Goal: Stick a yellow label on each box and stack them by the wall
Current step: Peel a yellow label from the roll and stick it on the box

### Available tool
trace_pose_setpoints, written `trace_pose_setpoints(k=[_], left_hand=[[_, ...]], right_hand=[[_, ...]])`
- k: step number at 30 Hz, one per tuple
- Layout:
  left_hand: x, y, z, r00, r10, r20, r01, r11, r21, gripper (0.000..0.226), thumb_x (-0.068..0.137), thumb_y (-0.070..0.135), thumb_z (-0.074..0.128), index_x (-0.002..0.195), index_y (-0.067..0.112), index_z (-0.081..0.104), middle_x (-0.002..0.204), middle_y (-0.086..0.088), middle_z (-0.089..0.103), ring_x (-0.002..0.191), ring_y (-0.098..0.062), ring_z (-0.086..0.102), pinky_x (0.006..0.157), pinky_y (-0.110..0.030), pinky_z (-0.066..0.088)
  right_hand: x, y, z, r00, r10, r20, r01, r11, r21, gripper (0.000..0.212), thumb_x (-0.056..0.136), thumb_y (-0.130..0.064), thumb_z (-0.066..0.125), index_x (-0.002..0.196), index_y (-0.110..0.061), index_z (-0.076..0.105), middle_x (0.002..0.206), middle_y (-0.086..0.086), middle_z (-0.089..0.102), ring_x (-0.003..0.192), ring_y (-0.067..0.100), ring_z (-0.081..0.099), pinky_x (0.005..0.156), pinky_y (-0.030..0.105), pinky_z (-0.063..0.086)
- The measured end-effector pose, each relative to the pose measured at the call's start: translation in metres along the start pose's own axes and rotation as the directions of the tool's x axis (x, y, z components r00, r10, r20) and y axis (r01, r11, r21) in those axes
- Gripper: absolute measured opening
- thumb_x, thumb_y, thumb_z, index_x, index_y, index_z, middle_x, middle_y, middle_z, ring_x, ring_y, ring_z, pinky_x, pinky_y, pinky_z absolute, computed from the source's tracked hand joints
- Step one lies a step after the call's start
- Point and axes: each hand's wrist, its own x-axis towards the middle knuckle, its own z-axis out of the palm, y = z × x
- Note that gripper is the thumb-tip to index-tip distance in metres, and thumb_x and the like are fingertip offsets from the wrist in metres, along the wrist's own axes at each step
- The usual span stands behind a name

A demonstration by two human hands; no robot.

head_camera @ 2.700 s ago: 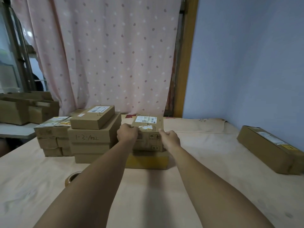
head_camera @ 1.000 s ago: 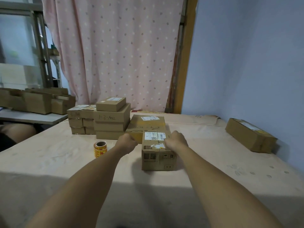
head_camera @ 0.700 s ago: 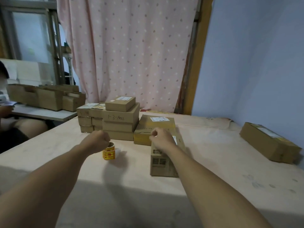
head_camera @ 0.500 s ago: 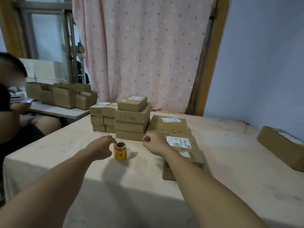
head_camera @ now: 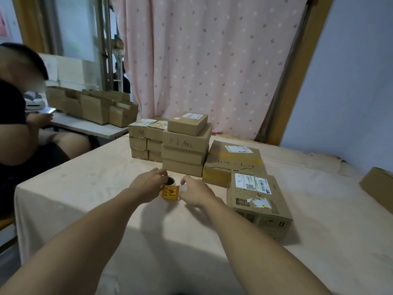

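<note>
A squat label roll [head_camera: 170, 190] stands on end on the bench [head_camera: 85, 188], its brown cardboard core facing up and its glossy yellow stickers printed in red. The bench top is covered in a pale peach, faintly mottled sheet.

The left grip [head_camera: 148, 184] is closed on the roll, with fingers curled over its top rim and left side. The right grip [head_camera: 196, 193] sits just to the roll's right with fingers loosely bent; I cannot tell whether it touches or grasps the roll.

Just right of the right grip lies a taped, closed corrugated box [head_camera: 258, 201], oblong, with a white shipping slip and scuffed stickers on top. Touching its far end is a flat wide box [head_camera: 231, 161] with a yellow band. Left of that box rises a stack of brown boxes [head_camera: 185, 154] with handwriting on one side, and smaller cartons [head_camera: 143, 142] are piled beside it. All are shut, so their contents are hidden.

A long carton [head_camera: 378, 186] lies by the blue wall [head_camera: 350, 103]. A dotted pink curtain [head_camera: 212, 60] hangs behind. A seated person [head_camera: 19, 124] is at the left.
</note>
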Motion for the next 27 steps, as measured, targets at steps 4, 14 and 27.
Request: trace_pose_setpoints(k=[4,14,27], left_hand=[[0.004,0.002,0.001,0.999,0.009,-0.046,-0.011,0.999,-0.035,0.030,0.096,0.025,0.064,0.126,0.019,0.067,0.130,0.002,0.053,0.113,-0.017,0.052,0.067,-0.026,0.044],[0.013,0.010,-0.005,0.969,-0.230,-0.091,0.177,0.900,-0.398,0.016,0.084,0.035,0.076,0.086,0.019,0.077,0.082,-0.007,0.064,0.081,-0.021,0.048,0.063,-0.036,0.042],[0.029,0.054,-0.023,0.955,-0.199,-0.221,0.074,0.879,-0.471,0.015,0.077,0.034,0.072,0.080,0.021,0.078,0.072,-0.007,0.064,0.076,-0.020,0.045,0.063,-0.040,0.047]], right_hand=[[0.005,0.002,0.008,0.998,0.070,-0.007,-0.069,0.995,0.077,0.053,0.090,-0.038,0.064,0.136,-0.028,0.040,0.121,0.004,0.062,0.102,0.028,0.063,0.085,0.045,0.057],[0.011,0.003,0.002,0.982,0.055,-0.180,-0.003,0.960,0.279,0.079,0.086,-0.046,0.066,0.149,-0.036,0.021,0.130,-0.011,0.065,0.115,0.026,0.060,0.091,0.046,0.053],[0.007,0.024,-0.018,0.942,0.005,-0.336,0.101,0.949,0.298,0.030,0.085,-0.053,0.070,0.104,-0.030,0.065,0.108,-0.009,0.069,0.099,0.016,0.063,0.081,0.037,0.055]])
